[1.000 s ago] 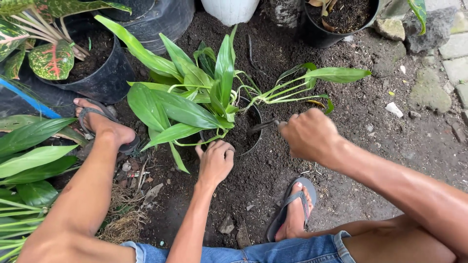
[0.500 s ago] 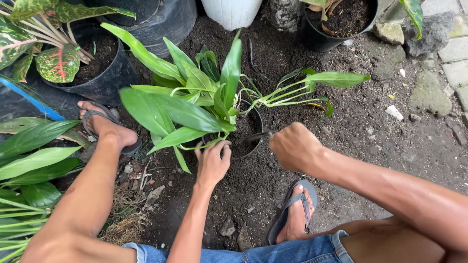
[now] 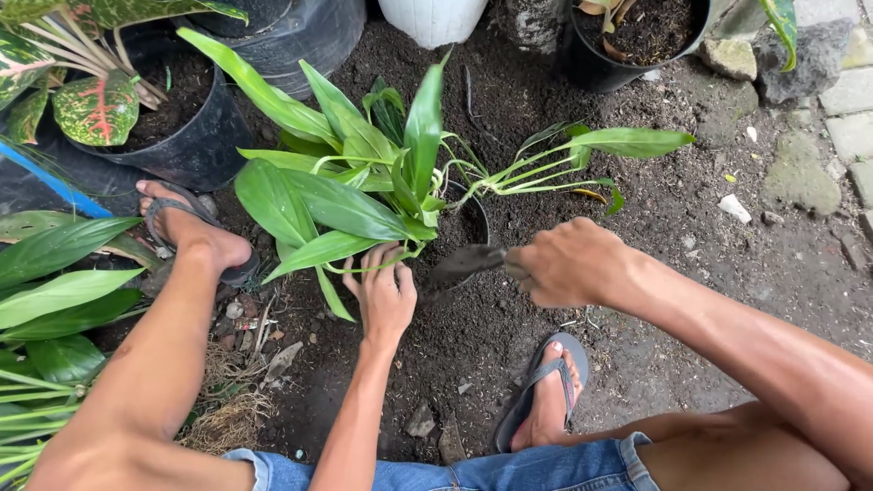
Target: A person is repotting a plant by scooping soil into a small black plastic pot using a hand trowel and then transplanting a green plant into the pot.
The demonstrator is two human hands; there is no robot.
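On bare dark soil sits the leafy green plant [image 3: 364, 182] in its black pot [image 3: 477, 218]. Left hand [image 3: 384, 289] cups the pot's near rim, fingers loosely curled. Right hand [image 3: 568, 264], fisted, grips a small trowel [image 3: 464, 264], blade pointing left toward the pot.

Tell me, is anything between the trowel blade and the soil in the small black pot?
Nothing visible. The trowel in the right hand hangs at the pot rim; the plant's leaves spread left, where the left hand rests.
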